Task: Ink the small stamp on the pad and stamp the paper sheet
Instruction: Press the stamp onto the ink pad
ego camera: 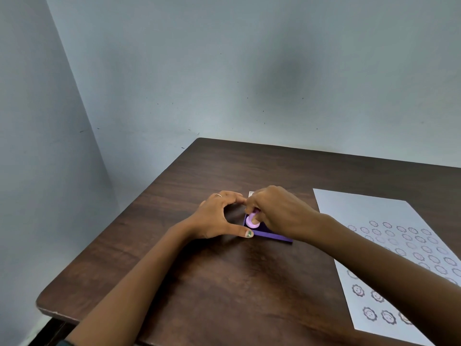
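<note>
A small pink-lilac round stamp [252,219] is pressed down on a purple ink pad [270,236] in the middle of the dark wooden table. My right hand [277,211] pinches the stamp from above and hides most of the pad. My left hand [219,216] frames the pad's left side, thumb touching its near corner and fingers at its far corner. The white paper sheet [389,248] lies flat to the right, covered with several flower-face stamp prints; my right forearm crosses its lower part.
The table [199,270] stands in a corner against pale blue walls; its left edge and rounded near-left corner are close by. A small white piece [251,194] peeks out behind the pad.
</note>
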Tool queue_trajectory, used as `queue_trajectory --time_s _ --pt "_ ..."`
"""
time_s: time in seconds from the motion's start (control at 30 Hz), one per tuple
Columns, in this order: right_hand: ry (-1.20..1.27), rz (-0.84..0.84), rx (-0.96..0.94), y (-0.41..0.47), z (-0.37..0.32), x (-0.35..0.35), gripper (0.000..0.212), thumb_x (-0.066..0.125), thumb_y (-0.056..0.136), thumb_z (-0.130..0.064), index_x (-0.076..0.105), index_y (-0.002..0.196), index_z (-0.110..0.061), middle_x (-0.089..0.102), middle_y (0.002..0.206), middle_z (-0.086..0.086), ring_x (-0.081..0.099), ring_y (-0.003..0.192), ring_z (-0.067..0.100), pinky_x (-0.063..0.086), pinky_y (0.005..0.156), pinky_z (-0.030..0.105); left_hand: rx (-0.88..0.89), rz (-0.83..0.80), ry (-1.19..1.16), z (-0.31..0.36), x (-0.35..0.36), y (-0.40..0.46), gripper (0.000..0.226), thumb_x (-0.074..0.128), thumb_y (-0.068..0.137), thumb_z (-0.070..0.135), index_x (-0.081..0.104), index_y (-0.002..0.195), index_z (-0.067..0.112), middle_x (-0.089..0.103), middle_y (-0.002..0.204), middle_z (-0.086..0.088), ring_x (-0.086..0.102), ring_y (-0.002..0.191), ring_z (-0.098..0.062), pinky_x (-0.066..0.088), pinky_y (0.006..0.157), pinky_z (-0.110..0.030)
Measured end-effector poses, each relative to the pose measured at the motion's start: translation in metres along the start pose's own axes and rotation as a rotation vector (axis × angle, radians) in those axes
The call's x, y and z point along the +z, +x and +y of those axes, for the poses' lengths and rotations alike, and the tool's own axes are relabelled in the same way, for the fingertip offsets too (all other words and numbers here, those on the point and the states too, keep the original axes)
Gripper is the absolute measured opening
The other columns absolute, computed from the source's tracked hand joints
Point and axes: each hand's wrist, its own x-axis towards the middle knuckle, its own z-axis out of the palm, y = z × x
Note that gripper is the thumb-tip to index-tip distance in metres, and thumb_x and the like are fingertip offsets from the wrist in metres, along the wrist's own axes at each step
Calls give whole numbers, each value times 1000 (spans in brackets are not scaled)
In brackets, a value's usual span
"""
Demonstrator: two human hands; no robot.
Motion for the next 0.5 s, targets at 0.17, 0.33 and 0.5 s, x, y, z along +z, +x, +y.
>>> queue_trajectory --time_s 0.17,0.33,0.5 --pt "-71 -99 -18 1 -10 -8 13 50 78 -2 59 87 -3 65 92 17 58 82 35 49 68 42 -4 4 8 1 0 0 88 65 45 71 50 126 37 43 138 14 35 124 -9 31 109 -39" --pt "-4 -107 -8 -1 -13 -12 16 51 74 0 63 85 -2 66 89 19 59 79 36 50 70 45 17 8 -8 0 0 0 83 66 46 68 51 122 39 44 131 17 36 120 -8 33 106 -36" --pt "-1 -64 24 2 -7 -5 13 55 77 -2 65 85 -1 68 87 19 60 79 35 51 71 46 35 21 -15 -3 1 1 87 67 46 68 51 125 34 45 132 15 37 118 -6 31 98 -26"
